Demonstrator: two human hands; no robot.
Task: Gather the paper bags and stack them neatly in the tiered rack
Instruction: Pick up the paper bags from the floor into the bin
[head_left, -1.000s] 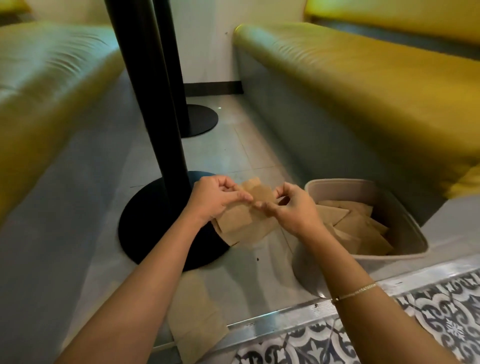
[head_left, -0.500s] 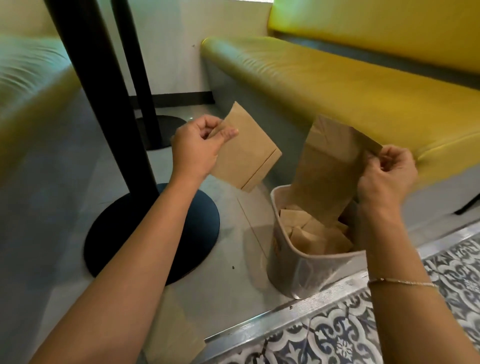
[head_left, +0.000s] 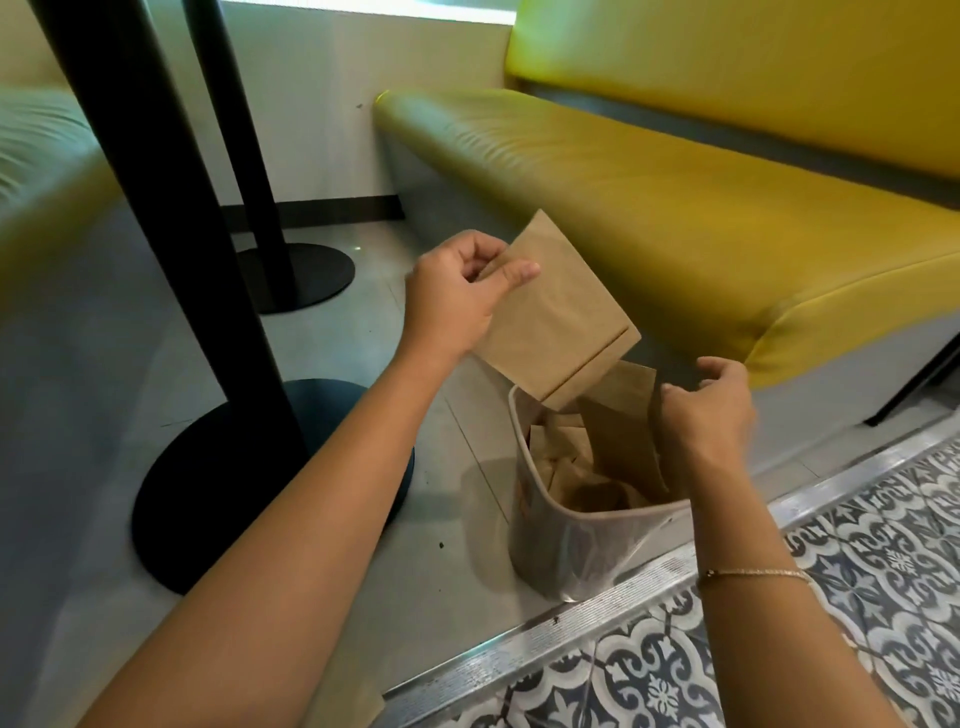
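Left hand (head_left: 457, 296), centre of frame: pinching a flat folded paper bag (head_left: 558, 317) at its upper left corner, thumb on the front face, fingers curled behind. Bag is tilted, lower corner hanging just over the bin's back rim.

Right hand (head_left: 706, 410), right of centre: fingers curled round the edge of a second paper bag (head_left: 621, 421), which stands upright with its lower part down in the bin. Thin bracelet (head_left: 753, 573) on that wrist.

Bin (head_left: 587, 540), lower centre: translucent beige, on the grey floor (head_left: 337, 343), against the metal threshold strip (head_left: 524, 644). More brown bags (head_left: 563, 457) inside, loose and crumpled, not stacked.

Another bit of brown paper (head_left: 371, 704) at the bottom edge, mostly hidden behind the left forearm.

Surroundings: yellow bench seat (head_left: 649, 197) upper right, a second one blurred at the left edge. Two black pedestal posts with round bases (head_left: 270, 488) on the left. Patterned blue and white tile (head_left: 857, 530) lower right.

Tiered rack: not in frame.
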